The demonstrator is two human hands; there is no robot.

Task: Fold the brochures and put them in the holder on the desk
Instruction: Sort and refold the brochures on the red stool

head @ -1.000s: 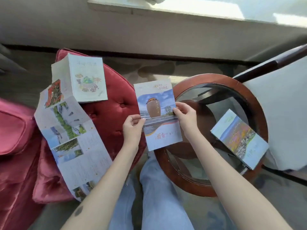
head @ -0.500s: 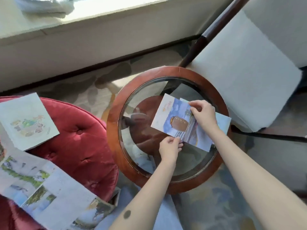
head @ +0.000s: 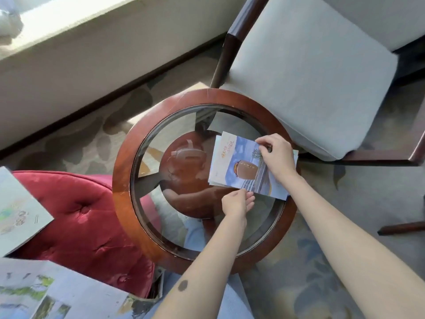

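A folded brochure [head: 239, 165] with a blue sky and a brown jar on its cover lies on the round glass table [head: 142, 143], on top of another folded brochure whose edges just show beneath it. My right hand [head: 277, 155] grips the top brochure's far edge with curled fingers. My left hand [head: 236, 202] touches its near edge with loosely extended fingers. An unfolded brochure [head: 59, 293] with photo panels and a folded one [head: 16, 210] lie on the red cushion [head: 92, 226] at the left. No holder is in view.
A grey upholstered chair [head: 310, 70] with a dark wood frame stands right behind the table. A pale wall ledge [head: 80, 42] runs along the back. Patterned carpet [head: 322, 272] surrounds the table. My jeans-clad legs [head: 232, 300] are below.
The head view swung right, from the red cushion to the table. Both hands carried the jar brochure from mid-air over my lap down onto the other folded brochure on the glass.
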